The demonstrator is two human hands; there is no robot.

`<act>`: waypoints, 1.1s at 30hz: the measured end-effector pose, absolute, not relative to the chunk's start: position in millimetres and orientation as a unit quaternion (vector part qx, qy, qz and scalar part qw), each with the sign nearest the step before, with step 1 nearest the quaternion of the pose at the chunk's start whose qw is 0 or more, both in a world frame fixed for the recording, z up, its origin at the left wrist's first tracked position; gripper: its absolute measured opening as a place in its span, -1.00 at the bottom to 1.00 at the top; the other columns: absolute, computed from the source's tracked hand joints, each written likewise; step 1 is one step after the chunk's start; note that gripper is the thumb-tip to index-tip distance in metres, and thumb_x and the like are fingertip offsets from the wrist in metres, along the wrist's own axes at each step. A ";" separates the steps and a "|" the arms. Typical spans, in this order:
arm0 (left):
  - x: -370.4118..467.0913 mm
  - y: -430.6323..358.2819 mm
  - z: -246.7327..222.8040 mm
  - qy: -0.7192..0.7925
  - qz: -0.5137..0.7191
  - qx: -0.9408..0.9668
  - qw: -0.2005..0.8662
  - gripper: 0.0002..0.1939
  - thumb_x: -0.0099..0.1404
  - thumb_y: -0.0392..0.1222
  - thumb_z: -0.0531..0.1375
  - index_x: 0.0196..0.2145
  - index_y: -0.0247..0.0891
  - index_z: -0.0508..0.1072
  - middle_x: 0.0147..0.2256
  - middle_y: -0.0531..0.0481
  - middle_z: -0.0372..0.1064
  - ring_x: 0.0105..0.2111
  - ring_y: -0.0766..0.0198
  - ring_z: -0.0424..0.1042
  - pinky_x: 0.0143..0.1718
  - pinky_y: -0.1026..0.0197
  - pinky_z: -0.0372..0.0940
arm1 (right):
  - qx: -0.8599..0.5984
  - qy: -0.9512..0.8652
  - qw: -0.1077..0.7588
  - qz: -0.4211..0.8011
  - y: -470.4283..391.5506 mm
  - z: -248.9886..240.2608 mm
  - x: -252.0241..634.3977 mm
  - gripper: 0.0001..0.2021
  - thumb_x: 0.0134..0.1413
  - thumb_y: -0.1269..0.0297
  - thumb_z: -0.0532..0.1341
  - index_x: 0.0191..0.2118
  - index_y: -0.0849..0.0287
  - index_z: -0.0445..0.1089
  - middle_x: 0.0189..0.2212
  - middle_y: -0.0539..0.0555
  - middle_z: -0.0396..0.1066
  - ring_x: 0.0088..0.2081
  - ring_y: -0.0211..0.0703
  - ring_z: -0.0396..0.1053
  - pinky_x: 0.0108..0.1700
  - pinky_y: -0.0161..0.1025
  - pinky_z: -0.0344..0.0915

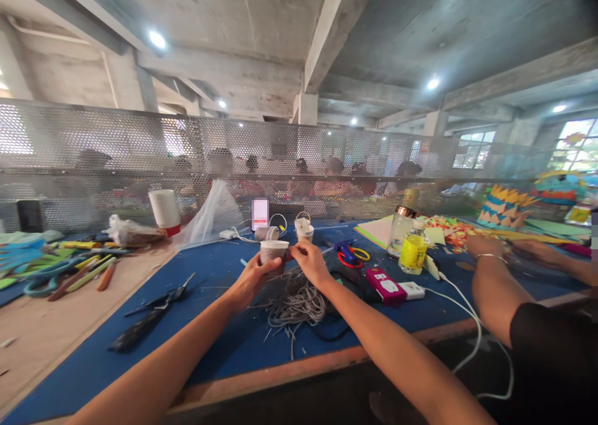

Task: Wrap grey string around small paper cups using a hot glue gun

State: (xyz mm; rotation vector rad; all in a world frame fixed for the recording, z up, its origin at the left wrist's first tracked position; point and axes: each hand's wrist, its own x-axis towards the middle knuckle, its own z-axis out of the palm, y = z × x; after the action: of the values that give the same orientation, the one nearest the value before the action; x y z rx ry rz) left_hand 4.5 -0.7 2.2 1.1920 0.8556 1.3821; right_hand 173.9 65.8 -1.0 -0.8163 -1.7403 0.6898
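Head view, centre: left hand [255,275] grips cup [274,250]; right hand [311,263] beside it, grasp unclear; best keep cup steady, uncrushed.

concrete ceiling [261,20] with heavy beams [327,32], glowing lamps [157,39], perforated metal screen [135,135], bright windows [577,141] at right, blue-topped table [243,350]

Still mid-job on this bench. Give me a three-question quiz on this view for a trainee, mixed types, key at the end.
1. Which hand grips the cord-wound paper cup?
2. True or false: the yellow-labelled bottle stands beside the lidded glass jar.
3. Fill in: a tangle of grey ____ lies on the blue work surface, below the cup.

Key: 1. The left hand. 2. True. 3. Cord.
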 end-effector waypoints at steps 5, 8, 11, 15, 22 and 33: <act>2.1 1.6 -1.3 0.361 0.577 0.503 0.533 -0.38 0.06 0.00 0.52 0.03 -0.34 0.57 -0.03 -0.26 0.60 -0.05 -0.02 0.53 0.00 0.05 0.33 | -0.347 -0.725 0.512 0.302 64.0 1.4 174.1 -0.71 0.22 0.24 0.22 -0.53 0.13 0.48 -0.44 -0.01 0.46 -0.30 -0.17 0.44 -0.13 -0.27 0.28; 1.4 2.4 -3.0 0.362 0.575 0.503 0.534 -0.39 0.07 0.00 0.51 0.02 -0.33 0.58 -0.03 -0.26 0.60 -0.05 -0.02 0.53 0.00 0.04 0.33 | -0.346 -0.723 0.514 0.306 64.0 1.4 174.2 -0.72 0.21 0.24 0.23 -0.53 0.13 0.48 -0.44 -0.02 0.46 -0.31 -0.17 0.44 -0.13 -0.27 0.27; 1.6 2.1 -3.0 0.361 0.575 0.503 0.535 -0.40 0.07 0.00 0.51 0.02 -0.32 0.58 -0.03 -0.26 0.60 -0.02 -0.04 0.53 0.02 0.04 0.33 | -0.342 -0.721 0.516 0.311 64.6 0.7 174.1 -0.71 0.21 0.23 0.23 -0.53 0.14 0.48 -0.44 -0.02 0.46 -0.30 -0.17 0.44 -0.13 -0.27 0.28; 1.5 1.4 -2.0 0.365 0.569 0.507 0.535 -0.41 0.09 0.02 0.50 0.02 -0.32 0.58 -0.03 -0.26 0.60 -0.03 -0.05 0.54 0.02 0.02 0.33 | -0.339 -0.719 0.519 0.315 66.0 -1.0 173.5 -0.71 0.20 0.23 0.23 -0.53 0.13 0.49 -0.45 -0.01 0.46 -0.30 -0.15 0.45 -0.13 -0.26 0.29; -1.4 3.4 -4.0 0.361 0.559 0.513 0.543 -0.41 0.13 0.02 0.48 0.05 -0.32 0.57 0.01 -0.26 0.58 -0.02 -0.03 0.54 0.01 0.04 0.34 | -0.339 -0.715 0.519 0.322 69.0 -5.1 172.3 -0.72 0.21 0.20 0.22 -0.51 0.12 0.50 -0.44 -0.01 0.49 -0.28 -0.14 0.45 -0.11 -0.26 0.32; -6.0 9.0 -8.0 0.349 0.560 0.523 0.539 -0.39 0.16 0.04 0.46 0.10 -0.32 0.56 0.05 -0.30 0.58 0.12 -0.14 0.50 0.11 -0.01 0.33 | -0.308 -0.686 0.535 0.385 67.7 -6.4 169.9 -0.73 0.16 0.12 0.23 -0.49 0.13 0.44 -0.46 -0.02 0.49 -0.31 -0.13 0.46 -0.15 -0.26 0.35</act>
State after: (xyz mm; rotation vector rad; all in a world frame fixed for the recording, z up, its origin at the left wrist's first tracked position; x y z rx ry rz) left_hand -6.0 9.0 -8.0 1.2427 0.8296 1.3326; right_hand 169.9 67.7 -6.4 -0.7336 -1.6344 0.9180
